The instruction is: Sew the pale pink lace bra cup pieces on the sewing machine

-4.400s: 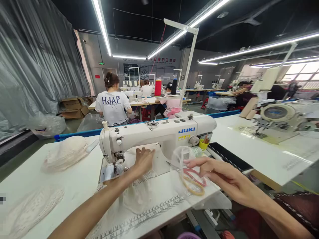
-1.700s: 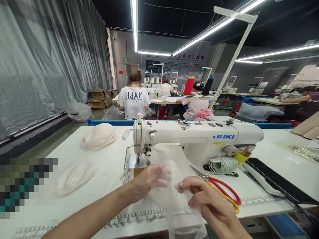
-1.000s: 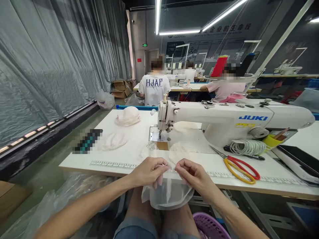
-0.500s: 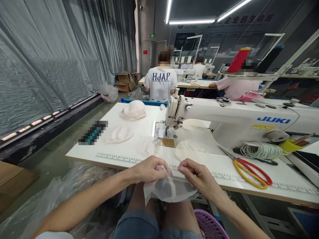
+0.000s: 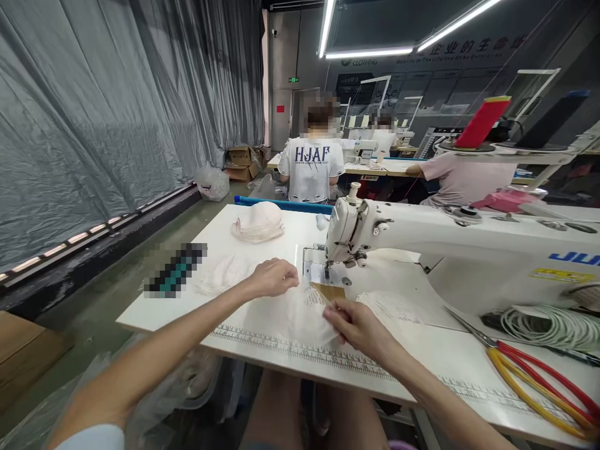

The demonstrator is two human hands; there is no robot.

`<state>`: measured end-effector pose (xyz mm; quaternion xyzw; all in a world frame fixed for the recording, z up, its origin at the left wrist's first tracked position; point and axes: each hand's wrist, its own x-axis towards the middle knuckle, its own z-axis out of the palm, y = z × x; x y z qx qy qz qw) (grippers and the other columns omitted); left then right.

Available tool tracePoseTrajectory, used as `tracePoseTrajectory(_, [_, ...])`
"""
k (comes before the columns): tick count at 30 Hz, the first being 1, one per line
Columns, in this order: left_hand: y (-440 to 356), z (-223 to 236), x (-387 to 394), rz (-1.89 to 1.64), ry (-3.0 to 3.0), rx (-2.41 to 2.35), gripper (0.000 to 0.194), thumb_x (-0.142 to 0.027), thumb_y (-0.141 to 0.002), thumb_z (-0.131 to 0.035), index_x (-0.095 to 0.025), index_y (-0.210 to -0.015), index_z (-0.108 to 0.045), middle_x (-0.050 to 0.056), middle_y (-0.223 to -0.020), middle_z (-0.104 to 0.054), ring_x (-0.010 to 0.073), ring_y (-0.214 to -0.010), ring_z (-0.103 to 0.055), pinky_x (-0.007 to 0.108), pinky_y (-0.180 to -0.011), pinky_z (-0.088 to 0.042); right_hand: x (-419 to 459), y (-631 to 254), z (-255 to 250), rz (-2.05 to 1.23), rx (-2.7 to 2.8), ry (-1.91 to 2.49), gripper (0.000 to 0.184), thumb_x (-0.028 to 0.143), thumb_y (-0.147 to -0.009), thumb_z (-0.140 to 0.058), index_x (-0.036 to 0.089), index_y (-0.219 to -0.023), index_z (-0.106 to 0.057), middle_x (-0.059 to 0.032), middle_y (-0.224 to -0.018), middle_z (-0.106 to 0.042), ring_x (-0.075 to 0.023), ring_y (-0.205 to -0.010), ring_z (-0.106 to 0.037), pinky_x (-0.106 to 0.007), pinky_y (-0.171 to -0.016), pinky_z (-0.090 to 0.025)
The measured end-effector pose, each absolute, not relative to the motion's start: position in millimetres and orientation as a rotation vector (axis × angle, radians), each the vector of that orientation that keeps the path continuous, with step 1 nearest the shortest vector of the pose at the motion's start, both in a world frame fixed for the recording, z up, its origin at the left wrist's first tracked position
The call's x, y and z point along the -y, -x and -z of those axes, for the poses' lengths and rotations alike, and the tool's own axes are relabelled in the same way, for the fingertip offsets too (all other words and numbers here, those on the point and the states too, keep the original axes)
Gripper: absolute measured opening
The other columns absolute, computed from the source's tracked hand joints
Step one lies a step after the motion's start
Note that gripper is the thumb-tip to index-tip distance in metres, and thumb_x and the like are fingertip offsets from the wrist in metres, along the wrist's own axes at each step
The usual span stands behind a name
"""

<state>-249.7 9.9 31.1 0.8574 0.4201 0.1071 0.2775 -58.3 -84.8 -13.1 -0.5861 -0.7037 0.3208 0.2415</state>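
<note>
Mesh fabric piece (image 5: 304,315) lies on the table (image 5: 450,362) at six o'clock of the presser foot (image 5: 325,273). Your left hand (image 5: 274,278) pinches its far-left edge shut; your right hand (image 5: 354,322) pinches the near-right edge. Keep it taut and flat, fingers off the needle line.

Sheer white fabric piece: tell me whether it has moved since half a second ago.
Yes. The sheer fabric piece went from hanging below the table edge up onto the tabletop, toward the sewing machine.

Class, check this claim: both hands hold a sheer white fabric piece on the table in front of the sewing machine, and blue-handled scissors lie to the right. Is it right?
Not quite. In the head view the scissors have red and yellow handles, not blue. The left hand and right hand do hold the sheer white fabric piece before the sewing machine.
</note>
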Motion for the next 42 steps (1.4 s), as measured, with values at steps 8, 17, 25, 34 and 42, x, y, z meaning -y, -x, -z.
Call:
tracePoseTrajectory(8, [227.9,19.9,-40.2,-0.199,-2.279,-1.12,0.01,-0.026,-0.071,-0.064,-0.016,-0.073,-0.064,0.001,-0.07,-0.065,0.0175,-0.07,-0.058,0.024,-0.06,-0.035,92.4,13.5,40.6,-0.162,2.015,1.741,0.025,0.044,-0.09,-0.038,0.023,-0.095,-0.052,0.0006,-0.063,-0.061,-0.0172,-0.047,-0.057,-0.024,-0.042,-0.035])
tracePoseTrajectory(17, [244.2,15.9,-23.6,-0.393,-2.29,-0.913,0.012,-0.02,-0.084,-0.053,-0.016,-0.075,-0.061,0.002,-0.088,-0.062,0.0145,-0.079,-0.056,0.024,-0.069,-0.04,95.5,-19.0,45.4,0.095,2.047,1.654,0.03,0.039,-0.094,-0.034,0.024,-0.097,-0.059,-0.0061,-0.097,-0.064,-0.014,-0.056,-0.062,-0.023,-0.041,-0.043])
tracePoseTrajectory(25, [267.3,15.2,-1.2,-0.324,-2.429,-0.651,0.012,-0.012,-0.083,-0.054,-0.017,-0.076,-0.063,0.006,-0.117,-0.055,0.0218,-0.111,-0.049,0.034,-0.091,-0.039,31.0,31.9,31.8,-0.212,2.298,1.325,0.025,0.023,-0.095,-0.035,0.021,-0.094,-0.06,-0.0051,-0.084,-0.061,-0.0143,-0.065,-0.057,-0.023,-0.052,-0.04])
tracePoseTrajectory(34, [270.8,42.0,-2.8,-0.409,-2.594,-0.574,0.015,-0.017,-0.085,-0.056,-0.017,-0.071,-0.062,0.008,-0.117,-0.054,0.023,-0.112,-0.045,0.038,-0.093,-0.034,3.3,57.9,39.5,-0.194,2.502,1.382,0.022,0.012,-0.089,-0.04,0.019,-0.084,-0.06,-0.0034,-0.082,-0.059,-0.0115,-0.058,-0.05,-0.022,-0.046,-0.028])
tracePoseTrajectory(42, [273.1,59.1,-4.8,-0.466,-2.653,-0.509,0.013,-0.016,-0.085,-0.054,-0.017,-0.073,-0.059,0.007,-0.119,-0.051,0.0227,-0.111,-0.042,0.039,-0.09,-0.031,0.5,53.7,44.3,-0.272,2.447,1.457,0.016,0.006,-0.082,-0.032,0.021,-0.081,-0.037,0.0006,-0.07,-0.046,-0.0113,-0.047,-0.032,-0.023,-0.043,-0.02])
